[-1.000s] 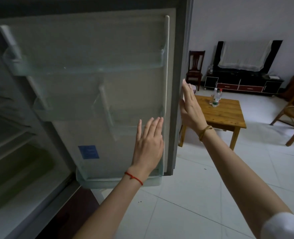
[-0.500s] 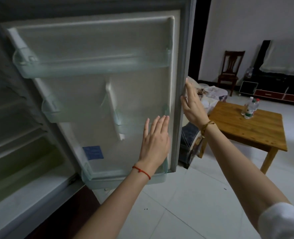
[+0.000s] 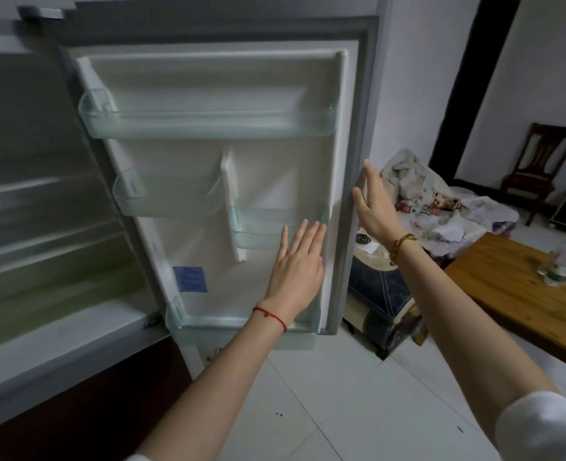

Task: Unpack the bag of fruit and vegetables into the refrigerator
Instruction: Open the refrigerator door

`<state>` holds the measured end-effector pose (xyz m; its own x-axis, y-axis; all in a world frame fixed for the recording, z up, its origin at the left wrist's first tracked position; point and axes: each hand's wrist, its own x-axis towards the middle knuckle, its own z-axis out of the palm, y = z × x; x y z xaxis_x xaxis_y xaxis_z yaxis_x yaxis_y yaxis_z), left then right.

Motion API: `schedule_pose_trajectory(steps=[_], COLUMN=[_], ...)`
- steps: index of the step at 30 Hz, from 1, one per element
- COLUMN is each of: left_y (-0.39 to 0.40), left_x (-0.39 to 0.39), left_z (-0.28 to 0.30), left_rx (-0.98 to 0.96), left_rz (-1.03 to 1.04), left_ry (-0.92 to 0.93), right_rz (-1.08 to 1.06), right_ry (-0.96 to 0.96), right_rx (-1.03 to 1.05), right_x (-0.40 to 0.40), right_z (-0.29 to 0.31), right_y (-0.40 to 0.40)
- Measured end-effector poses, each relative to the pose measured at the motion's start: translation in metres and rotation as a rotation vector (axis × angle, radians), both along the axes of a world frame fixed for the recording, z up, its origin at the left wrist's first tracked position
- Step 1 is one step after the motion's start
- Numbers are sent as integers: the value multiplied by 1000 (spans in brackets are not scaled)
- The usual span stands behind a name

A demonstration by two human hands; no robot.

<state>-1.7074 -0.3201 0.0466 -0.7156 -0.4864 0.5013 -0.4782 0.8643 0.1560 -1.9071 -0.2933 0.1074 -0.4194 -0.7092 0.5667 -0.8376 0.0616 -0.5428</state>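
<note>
The refrigerator door (image 3: pixel 275 181) stands open in front of me, its inner side lined with clear plastic bins (image 3: pixel 205 123). My left hand (image 3: pixel 296 264) lies flat with straight fingers against the lower right of the door's inner face, holding nothing. My right hand (image 3: pixel 373 207) rests open on the door's outer right edge, fingers pointing up. The refrigerator interior (image 3: pixel 42 227) with its shelves shows at the left, blurred. No bag, fruit or vegetables are in view.
Right of the door sits a low piece of furniture piled with cloths and clutter (image 3: pixel 434 207). A wooden table (image 3: pixel 514 294) with water bottles (image 3: pixel 564 261) stands at the right. A dark wooden chair (image 3: pixel 540 164) is against the far wall. The floor is white tile (image 3: pixel 341 410).
The door has swung further open to the right with both hands on it, and my view has shifted, so the cluttered furniture behind the door now shows.
</note>
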Motion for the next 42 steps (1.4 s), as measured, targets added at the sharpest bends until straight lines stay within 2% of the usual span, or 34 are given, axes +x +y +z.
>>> schedule_pose_trajectory(steps=[12, 16, 25, 37, 42], left_y=[17, 32, 66, 133, 165], left_x=[7, 27, 145, 301, 356], left_z=[-1, 5, 1, -30, -47], left_rx=[14, 32, 113, 143, 149], left_rz=[94, 140, 382, 722, 864], left_ry=[-29, 34, 191, 171, 225], right_rz=[93, 61, 255, 552, 681], right_ry=[-28, 72, 197, 218, 190], right_rx=[-44, -84, -39, 64, 107], right_x=[2, 14, 86, 217, 270], right_z=[-6, -9, -33, -76, -95], right_y=[16, 34, 75, 85, 84])
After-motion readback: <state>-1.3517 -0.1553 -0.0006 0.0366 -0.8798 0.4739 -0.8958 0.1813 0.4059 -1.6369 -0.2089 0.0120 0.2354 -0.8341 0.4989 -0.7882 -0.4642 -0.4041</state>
